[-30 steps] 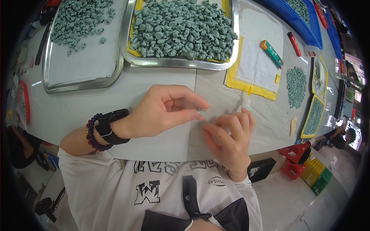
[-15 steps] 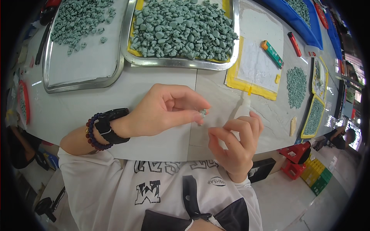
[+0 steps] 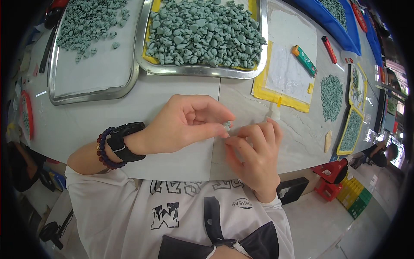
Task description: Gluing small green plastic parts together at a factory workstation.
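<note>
We have the little green stone [image 3: 227,125] pinched between thumb and forefinger of our left hand [image 3: 174,125], and that pinch should be light and steady, leaving the stone's edge exposed. Our right hand [image 3: 258,153] is curled just beside it; we can't tell whether its fingertips grip anything, so small, slow moves suit, minding the white bottle's [image 3: 274,114] needle beyond its fingers.

A workshop: the bench [image 3: 177,167] bears metal trays [image 3: 202,71] heaped with green stones [image 3: 202,34] and a blue bin [image 3: 350,39] of more; plastic crates [image 3: 351,192] stand on the floor [image 3: 302,224].
</note>
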`<state>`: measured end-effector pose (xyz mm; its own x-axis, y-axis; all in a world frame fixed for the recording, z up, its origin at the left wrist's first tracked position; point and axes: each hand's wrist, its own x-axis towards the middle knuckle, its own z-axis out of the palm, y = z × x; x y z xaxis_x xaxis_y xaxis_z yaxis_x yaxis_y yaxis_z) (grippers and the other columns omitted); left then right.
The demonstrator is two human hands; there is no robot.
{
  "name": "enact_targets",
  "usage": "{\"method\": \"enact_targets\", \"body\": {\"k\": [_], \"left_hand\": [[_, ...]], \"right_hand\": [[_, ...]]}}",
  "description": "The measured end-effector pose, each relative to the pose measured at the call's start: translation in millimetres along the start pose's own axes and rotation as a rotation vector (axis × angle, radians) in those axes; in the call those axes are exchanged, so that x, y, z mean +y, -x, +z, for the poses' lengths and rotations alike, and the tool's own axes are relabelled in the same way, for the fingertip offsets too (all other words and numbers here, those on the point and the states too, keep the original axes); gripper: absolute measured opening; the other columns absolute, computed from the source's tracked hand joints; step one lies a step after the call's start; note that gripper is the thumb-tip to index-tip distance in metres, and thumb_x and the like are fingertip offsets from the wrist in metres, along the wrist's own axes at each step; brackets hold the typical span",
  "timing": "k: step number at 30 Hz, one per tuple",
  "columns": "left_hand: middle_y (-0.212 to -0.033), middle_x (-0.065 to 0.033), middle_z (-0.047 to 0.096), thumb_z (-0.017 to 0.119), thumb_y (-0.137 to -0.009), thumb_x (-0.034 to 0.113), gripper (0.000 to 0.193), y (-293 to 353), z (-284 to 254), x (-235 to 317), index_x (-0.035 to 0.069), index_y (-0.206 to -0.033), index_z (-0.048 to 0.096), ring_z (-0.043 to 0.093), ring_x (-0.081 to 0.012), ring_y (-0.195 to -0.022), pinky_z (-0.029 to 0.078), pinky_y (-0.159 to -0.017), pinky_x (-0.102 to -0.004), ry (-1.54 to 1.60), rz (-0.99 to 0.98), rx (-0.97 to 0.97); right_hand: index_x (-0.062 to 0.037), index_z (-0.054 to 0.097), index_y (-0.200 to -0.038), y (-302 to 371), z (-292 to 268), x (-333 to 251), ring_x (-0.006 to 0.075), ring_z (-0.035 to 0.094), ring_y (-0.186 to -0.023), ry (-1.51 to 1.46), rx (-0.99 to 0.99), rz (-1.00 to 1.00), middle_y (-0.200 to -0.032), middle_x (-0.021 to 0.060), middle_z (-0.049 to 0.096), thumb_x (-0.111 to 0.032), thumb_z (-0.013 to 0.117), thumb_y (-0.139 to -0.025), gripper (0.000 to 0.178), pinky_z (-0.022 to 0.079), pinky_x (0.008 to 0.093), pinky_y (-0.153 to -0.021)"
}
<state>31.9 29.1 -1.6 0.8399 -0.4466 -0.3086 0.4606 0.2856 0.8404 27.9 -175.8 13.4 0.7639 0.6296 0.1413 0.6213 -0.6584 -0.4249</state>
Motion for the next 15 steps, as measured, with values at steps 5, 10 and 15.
{"method": "enact_targets", "body": {"k": [5,10,15], "left_hand": [[-0.1,-0.0135,0.063,0.055,-0.083,-0.008,0.023,1,0,1,-0.005,-0.106,0.056,0.065,-0.0186,-0.089,0.052,-0.08,-0.0278,0.009,-0.016,-0.002],[-0.099,-0.0142,0.064,0.055,-0.083,-0.007,0.024,1,-1,5,-0.005,-0.107,0.056,0.065,-0.0188,-0.089,0.053,-0.079,-0.0286,0.061,-0.074,-0.028],[-0.098,-0.0143,0.064,0.055,-0.083,-0.007,0.024,1,-1,8,-0.005,-0.108,0.057,0.065,-0.0191,-0.089,0.053,-0.079,-0.0298,0.066,-0.09,-0.042]], "right_hand": [[-0.0115,0.06,-0.072,1,2,1,0.0191,0.05,-0.079,0.011,0.026,-0.023,-0.081,-0.0015,0.052,-0.008,0.07,-0.058,0.018,0.032,0.0451,-0.093],[-0.0129,0.063,-0.074,1,-15,-7,0.0178,0.049,-0.073,-0.036,0.228,-0.006,-0.078,-0.002,0.051,-0.007,0.071,-0.054,0.022,0.033,0.0438,-0.093],[-0.0137,0.065,-0.075,-9,-12,-6,0.0173,0.049,-0.07,-0.018,0.417,-0.022,-0.075,-0.0018,0.05,-0.003,0.073,-0.05,0.028,0.035,0.0444,-0.092]]}}
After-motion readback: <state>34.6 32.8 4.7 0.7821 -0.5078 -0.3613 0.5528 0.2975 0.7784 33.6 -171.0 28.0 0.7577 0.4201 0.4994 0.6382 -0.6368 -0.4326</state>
